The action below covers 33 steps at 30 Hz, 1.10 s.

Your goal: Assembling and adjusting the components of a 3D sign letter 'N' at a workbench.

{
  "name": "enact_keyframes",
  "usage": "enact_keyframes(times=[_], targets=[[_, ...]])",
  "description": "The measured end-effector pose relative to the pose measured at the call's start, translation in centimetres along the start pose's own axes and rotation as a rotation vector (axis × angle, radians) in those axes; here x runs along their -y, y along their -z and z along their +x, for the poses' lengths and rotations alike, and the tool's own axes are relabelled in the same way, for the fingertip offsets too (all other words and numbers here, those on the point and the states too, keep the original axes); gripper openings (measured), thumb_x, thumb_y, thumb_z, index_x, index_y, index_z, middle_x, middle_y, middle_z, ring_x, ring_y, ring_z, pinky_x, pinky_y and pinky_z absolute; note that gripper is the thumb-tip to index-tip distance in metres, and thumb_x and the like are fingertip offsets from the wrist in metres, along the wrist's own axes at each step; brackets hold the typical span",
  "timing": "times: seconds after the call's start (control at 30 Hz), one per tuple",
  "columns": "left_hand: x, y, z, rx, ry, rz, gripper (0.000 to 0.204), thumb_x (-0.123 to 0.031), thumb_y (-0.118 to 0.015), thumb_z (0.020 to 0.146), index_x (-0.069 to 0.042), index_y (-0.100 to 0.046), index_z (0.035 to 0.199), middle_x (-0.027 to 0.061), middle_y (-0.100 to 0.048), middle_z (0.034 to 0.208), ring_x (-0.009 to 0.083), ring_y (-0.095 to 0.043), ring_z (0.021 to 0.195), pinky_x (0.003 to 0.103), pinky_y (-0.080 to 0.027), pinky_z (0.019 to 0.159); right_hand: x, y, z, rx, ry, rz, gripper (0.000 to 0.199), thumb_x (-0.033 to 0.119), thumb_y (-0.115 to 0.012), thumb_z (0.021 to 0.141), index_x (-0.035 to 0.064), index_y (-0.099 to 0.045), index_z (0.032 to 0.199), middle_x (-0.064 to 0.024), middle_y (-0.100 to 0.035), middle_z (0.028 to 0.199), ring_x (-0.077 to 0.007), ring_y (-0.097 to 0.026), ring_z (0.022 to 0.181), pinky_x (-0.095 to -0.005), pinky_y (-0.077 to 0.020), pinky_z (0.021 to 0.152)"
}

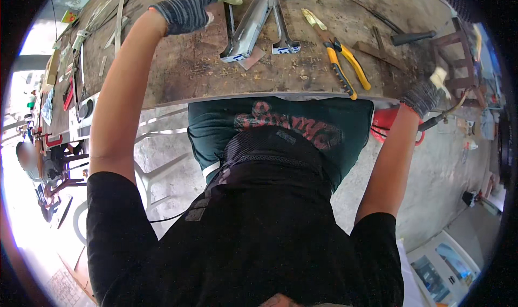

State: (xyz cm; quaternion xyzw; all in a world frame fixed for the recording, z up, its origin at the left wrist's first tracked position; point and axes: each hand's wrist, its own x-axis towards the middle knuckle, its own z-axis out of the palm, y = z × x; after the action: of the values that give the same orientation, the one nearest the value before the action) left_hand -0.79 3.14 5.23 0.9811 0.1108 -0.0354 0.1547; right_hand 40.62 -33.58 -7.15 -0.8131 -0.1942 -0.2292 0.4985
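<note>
A silver metal letter frame [253,29] shaped like an N lies on the workbench, with blue-and-white tape at its feet. Beside its left leg, my left hand [189,9], in a grey striped glove with pale fingertips, is open; one finger reaches over the upper part of the metal. My right hand [423,95], gloved alike, is out at the bench's right edge, its pale fingers apart. Just below it is a torch-like tool [434,121] with a dark handle and curved brass-coloured neck, apparently not in its grip. Yellow-handled snips [337,53] lie between my hands.
A small square plate [252,58] sits under the letter. Right of the snips are a dark-handled tool [413,37] and flat metal bars [380,54]. A brown rack [458,59] stands at the right. Metal strips [120,21] lie at left; another person [48,164] is beyond.
</note>
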Motion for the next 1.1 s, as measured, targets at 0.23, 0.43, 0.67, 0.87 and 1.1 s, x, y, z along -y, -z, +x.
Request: enact_keyframes(times=[0.23, 0.43, 0.67, 0.87, 1.1], targets=[[-0.4, -1.4, -0.7, -0.195, -0.106, 0.259, 0.034, -0.009, -0.067, 0.086, -0.015, -0.07, 0.12, 0.0163, -0.058, 0.133, 0.036, -0.053, 0.125, 0.043, -0.04, 0.11, -1.2, 0.5, 1.3, -0.014, 0.343, -0.314, 0.039, 0.014, -0.051, 0.096, 0.0051, -0.057, 0.133, -0.008, -0.065, 0.122, -0.0236, -0.064, 0.104, -0.0394, -0.0522, 0.086], [-1.3, -2.1, -3.7, -0.265, -0.193, 0.253, 0.029, -0.013, -0.071, 0.084, -0.014, -0.071, 0.113, 0.0128, -0.067, 0.11, 0.0334, -0.062, 0.107, 0.046, -0.043, 0.104, 3.7, 2.9, -3.1, -0.042, 0.134, 0.302, 0.042, 0.011, -0.051, 0.094, 0.0016, -0.056, 0.134, -0.0123, -0.063, 0.126, -0.0273, -0.063, 0.11, -0.0412, -0.0513, 0.093], [-4.7, -4.1, -8.0, -0.336, 0.106, 0.281, 0.028, -0.02, -0.071, 0.085, -0.012, -0.069, 0.112, 0.0134, -0.069, 0.102, 0.0326, -0.064, 0.097, 0.043, -0.049, 0.092, 16.7, 4.1, -13.2, 0.413, 0.737, 0.218, 0.04, 0.001, -0.069, 0.082, 0.0011, -0.065, 0.122, -0.0124, -0.066, 0.124, -0.0315, -0.06, 0.118, -0.0456, -0.0461, 0.104], [-9.0, -5.9, -9.8, -0.389, 0.21, 0.18, 0.025, -0.016, -0.071, 0.084, -0.009, -0.072, 0.108, 0.0173, -0.069, 0.095, 0.0356, -0.066, 0.084, 0.042, -0.053, 0.076, 19.6, 1.7, -14.8, 0.625, 0.883, 0.261, 0.028, 0.015, -0.078, 0.077, 0.008, -0.07, 0.103, -0.0127, -0.068, 0.109, -0.036, -0.062, 0.109, -0.0514, -0.0446, 0.102], [-11.1, -7.1, -10.6, -0.475, 0.338, 0.073, 0.026, -0.016, -0.07, 0.084, -0.008, -0.072, 0.109, 0.0186, -0.069, 0.095, 0.0369, -0.066, 0.088, 0.044, -0.052, 0.079, 19.5, 0.6, -15.4, 0.603, 0.816, 0.062, 0.027, 0.019, -0.078, 0.077, 0.0075, -0.071, 0.1, -0.0137, -0.069, 0.106, -0.0364, -0.062, 0.108, -0.0517, -0.0442, 0.101]])
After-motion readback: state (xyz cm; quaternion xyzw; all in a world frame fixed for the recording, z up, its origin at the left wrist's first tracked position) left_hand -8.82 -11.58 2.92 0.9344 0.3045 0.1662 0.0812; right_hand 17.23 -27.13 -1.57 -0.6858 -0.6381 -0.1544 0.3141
